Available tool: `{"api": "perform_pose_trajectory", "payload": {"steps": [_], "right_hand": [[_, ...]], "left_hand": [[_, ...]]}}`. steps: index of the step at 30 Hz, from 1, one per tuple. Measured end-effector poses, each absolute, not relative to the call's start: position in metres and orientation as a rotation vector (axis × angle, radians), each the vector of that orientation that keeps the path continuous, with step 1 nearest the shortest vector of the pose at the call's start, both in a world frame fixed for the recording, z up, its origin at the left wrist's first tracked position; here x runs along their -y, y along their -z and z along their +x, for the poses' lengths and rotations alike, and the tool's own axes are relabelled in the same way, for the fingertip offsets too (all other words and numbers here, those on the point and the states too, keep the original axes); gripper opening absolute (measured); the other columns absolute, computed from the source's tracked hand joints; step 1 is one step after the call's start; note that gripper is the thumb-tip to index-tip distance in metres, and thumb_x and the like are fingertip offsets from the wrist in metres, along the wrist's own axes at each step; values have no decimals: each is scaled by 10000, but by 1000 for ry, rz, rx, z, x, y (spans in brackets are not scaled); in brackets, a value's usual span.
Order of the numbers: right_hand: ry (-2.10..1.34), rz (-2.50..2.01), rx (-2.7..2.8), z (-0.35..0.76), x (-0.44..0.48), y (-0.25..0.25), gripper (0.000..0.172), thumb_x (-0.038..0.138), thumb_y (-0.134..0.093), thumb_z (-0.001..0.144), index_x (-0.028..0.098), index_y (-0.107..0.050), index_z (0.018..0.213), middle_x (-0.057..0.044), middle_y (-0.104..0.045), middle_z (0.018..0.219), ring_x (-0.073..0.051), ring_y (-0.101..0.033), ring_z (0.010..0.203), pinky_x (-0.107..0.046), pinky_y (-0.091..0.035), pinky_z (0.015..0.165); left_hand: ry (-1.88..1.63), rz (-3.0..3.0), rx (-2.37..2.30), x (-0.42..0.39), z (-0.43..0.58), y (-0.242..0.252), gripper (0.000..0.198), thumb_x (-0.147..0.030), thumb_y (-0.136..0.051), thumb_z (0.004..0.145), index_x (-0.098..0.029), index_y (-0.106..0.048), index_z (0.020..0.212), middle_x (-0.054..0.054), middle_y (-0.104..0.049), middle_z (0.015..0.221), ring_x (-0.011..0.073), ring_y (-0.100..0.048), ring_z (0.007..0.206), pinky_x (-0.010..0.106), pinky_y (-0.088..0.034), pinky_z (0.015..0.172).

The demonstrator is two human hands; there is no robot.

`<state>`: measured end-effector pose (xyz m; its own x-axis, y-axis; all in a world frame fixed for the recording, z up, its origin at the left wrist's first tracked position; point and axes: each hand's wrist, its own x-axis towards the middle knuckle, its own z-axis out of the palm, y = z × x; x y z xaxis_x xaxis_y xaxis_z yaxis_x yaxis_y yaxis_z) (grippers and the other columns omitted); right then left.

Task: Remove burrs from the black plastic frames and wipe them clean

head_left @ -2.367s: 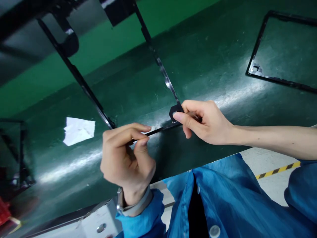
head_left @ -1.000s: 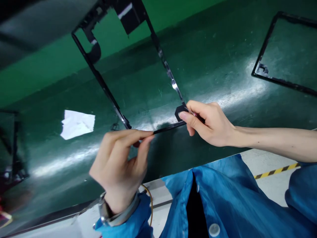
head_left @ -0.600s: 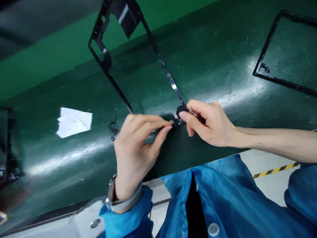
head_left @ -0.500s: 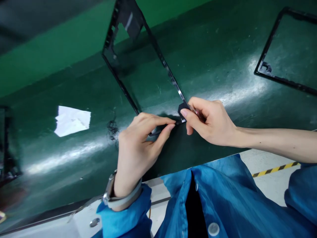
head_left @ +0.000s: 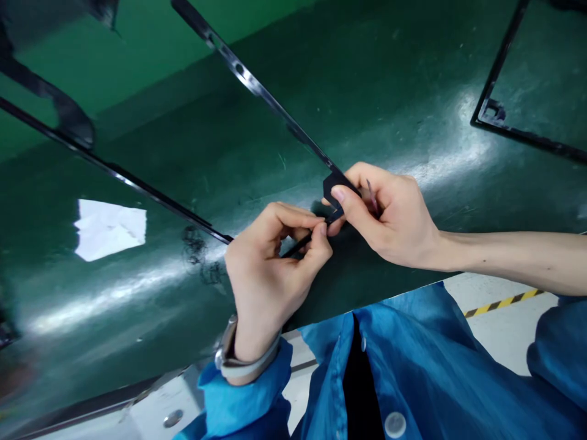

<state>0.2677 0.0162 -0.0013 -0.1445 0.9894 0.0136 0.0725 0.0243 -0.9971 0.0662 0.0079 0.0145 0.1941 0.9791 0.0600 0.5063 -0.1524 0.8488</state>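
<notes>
A thin black rectangular frame (head_left: 279, 110) is lifted and tilted over the green bench, its near corner between my hands. My left hand (head_left: 275, 260) pinches the frame's near short side with thumb and fingertips. At the corner, my right hand (head_left: 389, 214) grips the frame, its thumb pressing on a small black angular piece (head_left: 334, 186). A thin dark sliver (head_left: 372, 197) shows beside the right fingers; what it is I cannot tell. The frame's far end runs out of view at the top left.
Another black frame (head_left: 493, 70) lies on the green bench (head_left: 403, 116) at the right. A torn white paper (head_left: 110, 229) lies at the left, with dark scribble marks (head_left: 195, 244) beside it. The bench's front edge runs just before my blue jacket (head_left: 426, 348).
The frame has swung up and tilted toward me, so its far end now spreads wider and leaves the view. Both hands keep their hold; my left fingers have curled in more.
</notes>
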Motion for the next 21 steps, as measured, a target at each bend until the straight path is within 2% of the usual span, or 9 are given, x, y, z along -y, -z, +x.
{"api": "perform_pose_trajectory", "payload": {"steps": [3,6,8,11,15,18,21], "right_hand": [[-1241,-1201,1372,267,-16,1,514,650,-604,1171,204,-590,917,46,-703,750,-69,-671,623,-225,-398,606],[-1271,-1200,1349,267,-16,1,523,665,-612,1163,200,-592,925,28,-761,815,-80,-737,672,-220,-414,606],[-1313,-1183,1330,267,-16,1,509,664,-624,1159,197,-608,956,18,-795,858,-96,-796,742,-213,-447,620],[-1335,-1147,1315,267,-17,0,495,649,-630,1162,198,-608,959,26,-790,816,-114,-835,795,-213,-472,639],[-1329,-1147,1328,268,-18,-1,497,642,-627,1165,196,-607,947,25,-785,800,-114,-831,792,-220,-476,652],[-1301,-1165,1340,267,-17,-1,498,639,-636,1163,193,-611,943,21,-788,823,-97,-790,736,-230,-457,646],[-1250,-1204,1359,267,-16,-1,510,626,-636,1167,191,-600,903,36,-738,755,-82,-735,667,-242,-404,619]], "left_hand": [[-918,1886,-1433,-4,70,-11,119,-190,-801,1016,-287,-740,984,-32,-781,931,161,-762,864,327,-584,743],[-949,1925,-1450,-3,71,-12,104,-205,-786,1040,-281,-734,989,-27,-789,934,155,-757,852,324,-581,725],[-927,1874,-1443,-3,70,-15,84,-231,-780,1057,-284,-739,1006,-21,-813,960,163,-782,886,337,-617,769],[-866,1794,-1435,-5,67,-21,64,-296,-786,1080,-298,-761,1021,-19,-836,989,160,-794,876,352,-673,809],[-831,1736,-1426,-7,63,-25,79,-352,-826,1068,-321,-788,1006,-26,-822,959,145,-730,767,361,-648,713],[-834,1721,-1429,-9,63,-24,80,-349,-863,1035,-330,-800,990,-27,-813,929,159,-738,804,362,-618,696],[-812,1713,-1437,-9,64,-24,84,-328,-857,1022,-319,-793,967,-22,-814,919,176,-771,848,365,-626,712]]}}
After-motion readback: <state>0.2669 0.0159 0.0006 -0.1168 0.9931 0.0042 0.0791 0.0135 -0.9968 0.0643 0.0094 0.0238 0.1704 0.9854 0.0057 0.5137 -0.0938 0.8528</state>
